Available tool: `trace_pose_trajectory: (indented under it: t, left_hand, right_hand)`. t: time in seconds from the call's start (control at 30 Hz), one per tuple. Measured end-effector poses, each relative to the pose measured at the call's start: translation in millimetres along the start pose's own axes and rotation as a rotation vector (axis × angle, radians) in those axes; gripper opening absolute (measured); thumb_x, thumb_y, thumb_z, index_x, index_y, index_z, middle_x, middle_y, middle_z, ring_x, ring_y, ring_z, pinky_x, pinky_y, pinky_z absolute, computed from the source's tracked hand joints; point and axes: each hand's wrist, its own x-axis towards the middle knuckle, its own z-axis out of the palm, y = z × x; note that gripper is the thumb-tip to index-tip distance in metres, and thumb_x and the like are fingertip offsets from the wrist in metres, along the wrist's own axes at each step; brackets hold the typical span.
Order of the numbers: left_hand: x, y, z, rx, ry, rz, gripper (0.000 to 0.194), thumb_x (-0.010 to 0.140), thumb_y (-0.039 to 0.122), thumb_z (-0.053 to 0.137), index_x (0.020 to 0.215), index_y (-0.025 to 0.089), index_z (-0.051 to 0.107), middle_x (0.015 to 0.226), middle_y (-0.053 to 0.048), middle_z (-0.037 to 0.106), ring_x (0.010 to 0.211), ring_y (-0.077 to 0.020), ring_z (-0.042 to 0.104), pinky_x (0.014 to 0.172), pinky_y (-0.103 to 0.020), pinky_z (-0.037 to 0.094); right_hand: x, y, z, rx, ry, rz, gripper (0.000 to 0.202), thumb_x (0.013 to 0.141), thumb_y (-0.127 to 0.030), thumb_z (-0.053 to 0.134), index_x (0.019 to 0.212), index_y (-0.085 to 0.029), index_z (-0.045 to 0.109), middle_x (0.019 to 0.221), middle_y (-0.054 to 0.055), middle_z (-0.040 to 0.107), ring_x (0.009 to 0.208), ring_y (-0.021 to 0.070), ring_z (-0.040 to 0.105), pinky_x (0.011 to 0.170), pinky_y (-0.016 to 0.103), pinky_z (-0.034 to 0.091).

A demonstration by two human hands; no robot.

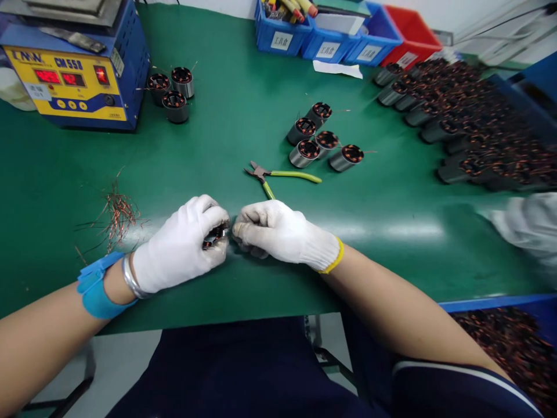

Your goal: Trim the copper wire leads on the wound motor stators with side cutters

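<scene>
My left hand (180, 244), in a white glove, is wrapped round a motor stator (212, 238) with dark walls and copper windings. Most of that stator is hidden by the fingers. Just to its right, my right hand (282, 235) is closed in a pinch, its glove greyed at the fingertips. Whatever lies between those fingers is too small or hidden to make out. Beyond the right hand lie green-handled diagonal cutters (261, 172), jaws apart, one handle partly covered by the hand. Copper wire scraps (119, 216) are heaped left of my left hand.
Several wound stators (308, 150) stand beyond the cutters, and three stators (174, 107) sit beside a blue-and-yellow CM558 device (73, 87). A dense mass of stators (474, 116) fills the right side. Blue bins (326, 43) and a red bin (409, 35) line the back.
</scene>
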Motion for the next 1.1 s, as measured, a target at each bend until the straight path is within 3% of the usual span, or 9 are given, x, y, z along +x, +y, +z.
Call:
trace_pose_trajectory:
  t: [0.13, 0.23, 0.33, 0.57, 0.67, 0.83, 0.93, 1.03, 1.1]
  left_hand:
    - [-3, 1, 8.7, 0.077, 0.067, 0.049, 0.012, 0.084, 0.019, 0.046, 0.090, 0.016, 0.057, 0.093, -0.010, 0.053, 0.085, -0.0230, 0.051, 0.073, -0.038, 0.048]
    - [-5, 0, 11.9, 0.098, 0.099, 0.068, 0.014, 0.086, 0.021, 0.045, 0.089, 0.016, 0.057, 0.095, -0.011, 0.053, 0.085, -0.0232, 0.052, 0.073, -0.039, 0.049]
    - [-5, -2, 13.5, 0.123, 0.112, 0.083, 0.015, 0.087, 0.023, 0.044, 0.087, 0.017, 0.058, 0.094, -0.011, 0.054, 0.085, -0.0234, 0.052, 0.072, -0.039, 0.049]
    - [-6, 6, 7.1, 0.167, 0.066, 0.039, 0.015, 0.078, 0.024, 0.048, 0.089, 0.016, 0.056, 0.097, -0.015, 0.057, 0.087, -0.0279, 0.053, 0.074, -0.045, 0.050]
    - [-8, 10, 0.5, 0.087, 0.016, 0.027, 0.037, 0.064, 0.023, 0.057, 0.100, 0.013, 0.053, 0.109, -0.018, 0.056, 0.096, -0.0314, 0.054, 0.082, -0.049, 0.050]
    - [-7, -5, -10.5, -0.405, 0.063, -0.161, 0.056, 0.073, 0.023, 0.058, 0.126, 0.017, 0.042, 0.126, -0.013, 0.053, 0.113, -0.0276, 0.056, 0.097, -0.044, 0.050]
    - [-2, -14, -20.9, -0.744, 0.181, -0.331, 0.039, 0.086, 0.034, 0.049, 0.122, 0.019, 0.044, 0.127, -0.012, 0.053, 0.095, -0.0215, 0.062, 0.076, -0.035, 0.057]
    - [0, -11, -31.7, -0.777, -0.093, -0.507, 0.036, 0.088, 0.046, 0.051, 0.111, 0.019, 0.055, 0.091, -0.007, 0.065, 0.058, -0.0144, 0.058, 0.047, -0.027, 0.049]
    - [-1, -5, -36.1, -0.785, -0.313, -0.573, 0.037, 0.087, 0.048, 0.056, 0.110, 0.020, 0.059, 0.067, -0.001, 0.061, 0.045, -0.0124, 0.052, 0.038, -0.023, 0.041]
  right_hand:
    - [8, 1, -10, 0.427, -0.241, 0.028, 0.055, 0.074, -0.069, 0.060, 0.087, -0.016, 0.058, 0.081, 0.007, 0.068, 0.065, 0.0156, 0.065, 0.058, 0.028, 0.055]
    - [11, -2, -13, 0.384, -0.347, 0.061, 0.055, 0.061, -0.058, 0.079, 0.089, -0.015, 0.060, 0.082, 0.006, 0.069, 0.069, 0.0164, 0.067, 0.060, 0.028, 0.057]
    - [11, -6, -8, 0.247, -0.309, 0.090, 0.037, 0.062, -0.037, 0.085, 0.080, -0.014, 0.062, 0.071, 0.001, 0.068, 0.062, 0.0114, 0.064, 0.058, 0.021, 0.055]
    - [11, -1, 9, 0.290, -0.204, 0.064, 0.025, 0.078, -0.035, 0.072, 0.070, -0.014, 0.061, 0.058, 0.001, 0.067, 0.050, 0.0102, 0.063, 0.051, 0.021, 0.054]
    - [9, 0, 14, 0.238, -0.112, 0.028, 0.018, 0.081, -0.027, 0.064, 0.070, -0.014, 0.060, 0.059, 0.001, 0.066, 0.051, 0.0105, 0.063, 0.049, 0.019, 0.051]
    - [4, 4, 16, 0.057, 0.040, -0.095, 0.012, 0.079, -0.024, 0.058, 0.072, -0.015, 0.063, 0.059, -0.001, 0.064, 0.052, 0.0105, 0.061, 0.045, 0.018, 0.043]
    - [0, 3, 13, 0.036, 0.065, -0.179, 0.015, 0.079, -0.027, 0.057, 0.073, -0.014, 0.064, 0.063, 0.001, 0.065, 0.053, 0.0106, 0.060, 0.047, 0.019, 0.043]
    - [-7, -1, 10, 0.065, 0.074, -0.246, 0.016, 0.080, -0.027, 0.056, 0.073, -0.014, 0.063, 0.065, 0.002, 0.065, 0.054, 0.0102, 0.059, 0.048, 0.020, 0.043]
    - [-10, -2, 10, 0.115, 0.058, -0.263, 0.014, 0.079, -0.026, 0.057, 0.073, -0.015, 0.062, 0.065, 0.002, 0.065, 0.053, 0.0097, 0.058, 0.048, 0.020, 0.044]
